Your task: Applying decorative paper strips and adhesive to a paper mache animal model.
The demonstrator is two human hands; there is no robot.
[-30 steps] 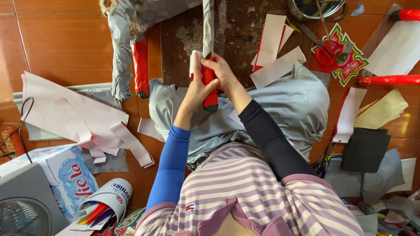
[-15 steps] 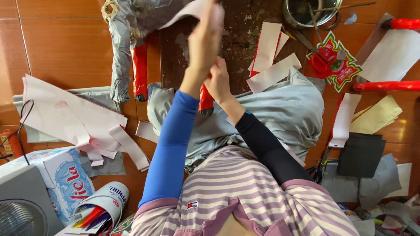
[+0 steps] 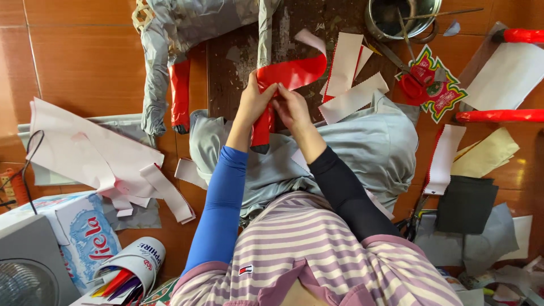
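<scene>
While a red paper strip (image 3: pixel 289 75) is pinched against a grey paper-covered leg (image 3: pixel 263 34) by both hands, left hand (image 3: pixel 255 102) and right hand (image 3: pixel 292 107) pressed close together above the lap, its free end is seen curling rightward; it may be creased or stuck crooked if tension is lost

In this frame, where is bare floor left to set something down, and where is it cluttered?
The widest bare patch is the tiled floor at upper left, bordered by the grey wrapped figure and the white paper sheets below. It is crowded on the right: paper strips, the metal pot, red ornament and dark sheets. Both hands work the red paper at the centre.
</scene>
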